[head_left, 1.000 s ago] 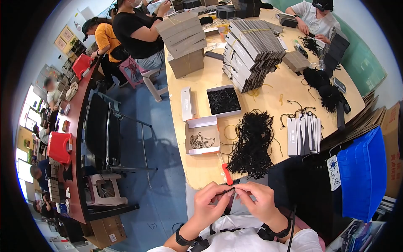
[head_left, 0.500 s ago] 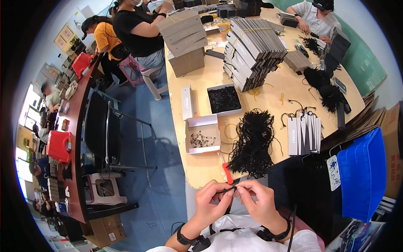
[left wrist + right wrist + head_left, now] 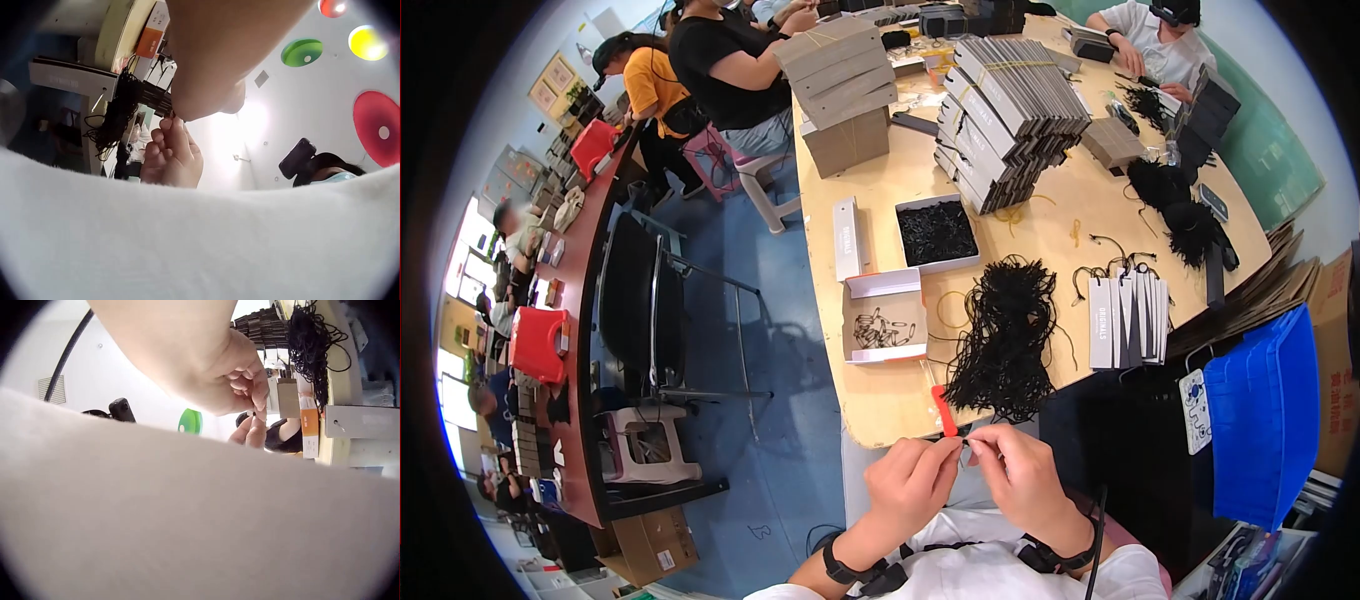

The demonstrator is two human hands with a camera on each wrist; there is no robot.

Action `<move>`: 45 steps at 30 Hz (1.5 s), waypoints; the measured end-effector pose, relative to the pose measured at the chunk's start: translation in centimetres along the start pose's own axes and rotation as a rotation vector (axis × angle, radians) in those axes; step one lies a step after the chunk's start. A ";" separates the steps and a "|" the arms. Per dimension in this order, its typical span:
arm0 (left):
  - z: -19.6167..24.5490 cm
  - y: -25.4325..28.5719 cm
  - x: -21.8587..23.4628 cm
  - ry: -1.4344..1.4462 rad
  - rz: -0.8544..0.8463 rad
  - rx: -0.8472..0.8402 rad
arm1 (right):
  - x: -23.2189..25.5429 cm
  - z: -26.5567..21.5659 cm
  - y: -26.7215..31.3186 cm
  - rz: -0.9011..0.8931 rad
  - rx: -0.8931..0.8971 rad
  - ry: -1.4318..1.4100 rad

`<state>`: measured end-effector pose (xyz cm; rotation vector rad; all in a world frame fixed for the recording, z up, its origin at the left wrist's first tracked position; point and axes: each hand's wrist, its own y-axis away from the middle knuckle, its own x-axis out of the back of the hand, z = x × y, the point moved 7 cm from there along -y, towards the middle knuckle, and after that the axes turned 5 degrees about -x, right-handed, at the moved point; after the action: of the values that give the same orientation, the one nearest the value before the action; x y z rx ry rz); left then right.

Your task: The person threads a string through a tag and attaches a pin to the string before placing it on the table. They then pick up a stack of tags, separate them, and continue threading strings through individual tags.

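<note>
In the head view both hands meet just off the table's near edge. The left hand [image 3: 913, 484] and the right hand [image 3: 1022, 482] pinch a small piece of black cord [image 3: 965, 441] between thumbs and fingertips, most of it hidden by the fingers. The right wrist view shows a tiny dark bit [image 3: 254, 414] between the touching fingertips. Just beyond the hands lies a red-handled tool [image 3: 943, 408]. A heap of black cords [image 3: 1003, 340] is on the table behind it, beside an open box [image 3: 924, 322] holding small metal pins.
Behind are a box of small black parts [image 3: 937, 232], stacked grey tags [image 3: 1010, 120] and a fan of corded tags [image 3: 1127, 318]. A blue bin [image 3: 1258, 410] hangs at the right. A black chair [image 3: 628, 305] stands left of the table [image 3: 832, 330]. Other people work around.
The left hand has turned so its back faces up more, and the black strand that showed along its fingers is now mostly hidden. The right hand has barely moved.
</note>
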<state>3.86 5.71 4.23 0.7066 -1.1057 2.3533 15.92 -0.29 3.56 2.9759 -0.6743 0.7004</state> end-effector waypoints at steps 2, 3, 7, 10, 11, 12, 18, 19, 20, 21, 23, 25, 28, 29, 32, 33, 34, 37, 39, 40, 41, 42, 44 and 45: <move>0.2 -0.2 0.0 -0.039 -0.024 -0.013 | 0.0 -0.2 -0.2 -0.051 0.021 0.061; 0.2 -0.2 0.1 -0.038 -0.025 -0.014 | 0.1 -0.2 -0.3 -0.050 0.020 0.061; 0.4 -0.2 0.2 -0.042 -0.045 -0.023 | 0.0 -0.2 -0.4 -0.095 0.016 0.079; 0.0 0.2 0.2 0.026 -0.066 0.024 | -0.2 -0.2 -0.5 -0.100 0.072 0.127; -0.3 0.4 0.1 0.091 -0.078 0.072 | -0.2 -0.4 -0.4 -0.093 0.130 0.160; -0.3 0.3 0.4 0.090 -0.078 0.072 | -0.1 -0.2 -0.5 -0.093 0.130 0.159; -4.1 3.1 -3.0 1.171 -0.209 0.979 | -0.5 -0.5 -0.6 -0.114 0.293 0.175; -4.3 3.5 -3.2 1.262 -0.247 1.051 | -0.4 -0.7 -0.6 -0.081 0.327 0.169; -4.3 3.9 -3.5 1.354 -0.285 1.124 | -0.3 -0.8 -0.5 -0.047 0.360 0.163; -4.3 4.0 -3.5 1.352 -0.285 1.124 | -0.4 -0.7 -0.5 -0.046 0.360 0.161; -4.3 3.8 -3.6 1.426 -0.223 1.116 | -0.7 -0.6 -0.2 -0.033 0.410 0.232; -4.4 3.8 -3.5 1.394 -0.217 1.115 | -0.7 -0.7 -0.2 -0.038 0.410 0.228; -4.2 3.5 -3.5 1.332 -0.188 1.093 | -0.7 -0.4 -0.2 -0.040 0.425 0.233; -4.2 3.4 -3.5 1.301 -0.168 1.072 | -0.6 -0.4 -0.2 -0.036 0.439 0.241; -4.1 3.3 -3.6 1.283 -0.153 1.077 | -0.5 -0.7 -0.4 -0.032 0.489 0.325; -4.1 3.4 -3.9 1.282 -0.153 1.076 | -0.4 -0.6 -0.5 -0.031 0.490 0.325; -4.3 3.7 -4.1 1.229 -0.140 1.053 | -0.4 -0.7 -0.5 -0.025 0.519 0.346; -4.5 3.7 -3.7 1.022 -0.181 0.990 | -0.4 -0.5 -0.4 -0.020 0.573 0.384; -4.5 3.7 -3.5 0.868 -0.233 0.948 | -0.3 -0.3 -0.2 -0.022 0.596 0.402; -4.4 3.4 -3.3 0.810 -0.222 0.880 | -0.3 -0.2 -0.2 -0.027 0.599 0.402; -4.2 3.1 -3.0 0.752 -0.212 0.812 | -0.3 -0.1 -0.1 -0.032 0.602 0.401; -4.3 3.2 -3.1 0.754 -0.214 0.811 | -0.2 0.1 0.0 -0.031 0.601 0.403; -4.5 3.8 -3.7 0.859 -0.258 0.886 | 0.1 0.7 -0.1 -0.058 0.555 0.250; -4.6 4.0 -4.0 0.860 -0.259 0.885 | 0.0 1.0 0.0 -0.057 0.555 0.251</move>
<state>3.44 6.36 -2.96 0.0107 0.3887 2.4224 16.36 -0.39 2.72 3.2612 -0.4294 1.4340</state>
